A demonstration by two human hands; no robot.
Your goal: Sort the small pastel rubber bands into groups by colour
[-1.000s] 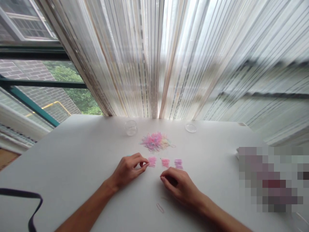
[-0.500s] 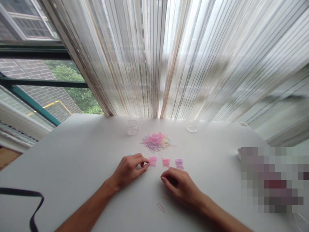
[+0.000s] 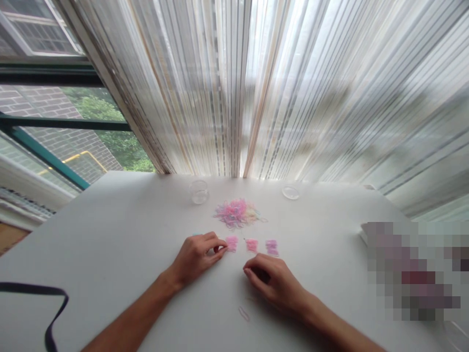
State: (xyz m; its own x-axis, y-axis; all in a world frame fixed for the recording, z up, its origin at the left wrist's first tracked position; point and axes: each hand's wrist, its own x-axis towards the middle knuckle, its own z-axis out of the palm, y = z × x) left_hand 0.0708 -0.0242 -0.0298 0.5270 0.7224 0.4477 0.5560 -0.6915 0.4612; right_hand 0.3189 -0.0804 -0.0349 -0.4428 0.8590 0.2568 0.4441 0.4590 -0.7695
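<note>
A: How is the work at the pink bundle (image 3: 231, 244) best done?

B: With a light touch, it would seem. The bundle's left edge is met by the fingertips of the left hand (image 3: 200, 253), so the bands are best guided from the side rather than pressed from above, where the loops could be skewed. The coral bundle (image 3: 251, 245) and the purple bundle (image 3: 271, 247), lined up to the right, are best left unbrushed.

A: How far open are the hands?

B: On the left one, thumb and forefinger are brought nearly together; whether a band is pinched there cannot be told. The right hand (image 3: 269, 278) is loosely curled at the near side of the coral bundle, with its fingertips narrowly set; its inside is hidden, so whether anything is held cannot be told.

A: And the other bands?

B: A mixed pile (image 3: 236, 213) is heaped farther back on the white tabletop (image 3: 120, 230), between a clear cup (image 3: 199, 192) on the left and a clear lid (image 3: 290, 193) on the right. One loose band (image 3: 244, 314) is seen on the near side.
</note>
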